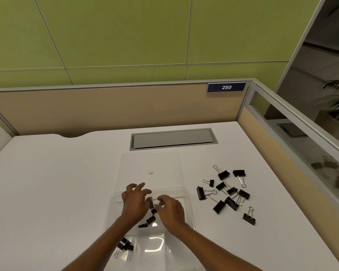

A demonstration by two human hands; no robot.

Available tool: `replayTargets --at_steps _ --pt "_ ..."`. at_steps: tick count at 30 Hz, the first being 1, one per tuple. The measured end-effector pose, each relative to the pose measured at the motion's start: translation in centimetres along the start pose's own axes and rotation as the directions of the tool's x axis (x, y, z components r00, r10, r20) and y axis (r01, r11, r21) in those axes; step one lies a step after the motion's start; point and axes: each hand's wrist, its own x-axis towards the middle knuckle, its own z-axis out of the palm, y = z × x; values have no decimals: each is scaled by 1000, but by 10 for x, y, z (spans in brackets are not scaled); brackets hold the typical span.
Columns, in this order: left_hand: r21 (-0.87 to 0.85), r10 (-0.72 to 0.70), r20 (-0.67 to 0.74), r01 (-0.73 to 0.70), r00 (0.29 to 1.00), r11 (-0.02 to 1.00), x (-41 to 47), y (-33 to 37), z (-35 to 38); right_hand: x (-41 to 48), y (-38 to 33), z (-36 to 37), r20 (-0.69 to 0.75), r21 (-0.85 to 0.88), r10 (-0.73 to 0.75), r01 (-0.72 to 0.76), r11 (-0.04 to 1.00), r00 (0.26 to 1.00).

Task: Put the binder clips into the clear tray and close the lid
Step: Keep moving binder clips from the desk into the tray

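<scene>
The clear tray (186, 194) lies on the white desk with dividers inside. Its clear lid (164, 161) is flat on the desk just behind it, swung open. My left hand (134, 203) hovers over the tray's far part with fingers spread. My right hand (171, 211) is beside it, fingers curled toward a small black binder clip (151, 204) between the two hands. Whether either hand grips it is unclear. More clips (147, 222) lie in the tray below the hands, and others (124, 245) sit in its near left compartment under my left forearm. A loose pile of black binder clips (226, 192) lies to the tray's right.
A small pink round spot (151, 171) shows on the lid. A grey cable hatch (173, 138) is set in the desk behind it. Beige partitions (114, 106) wall the back, and a glass-topped partition (294, 137) walls the right side.
</scene>
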Motion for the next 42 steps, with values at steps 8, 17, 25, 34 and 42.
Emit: replayTargets --at_steps 8,17,25,34,42 --pt "-8 104 26 -104 994 995 24 41 13 26 37 -49 -121 73 93 -85 994 988" --pt "-36 161 128 -158 979 987 49 89 33 62 90 -101 -159 -41 222 -231 972 962" --pt "-24 191 179 -190 965 982 67 118 46 90 129 -134 -207 -150 248 -281 948 946" --pt "-2 182 207 -185 961 983 82 137 59 109 150 -134 -96 -327 158 -181 927 983" --pt "7 173 218 -179 960 984 88 143 68 111 154 -129 -17 -479 117 -111 871 993"
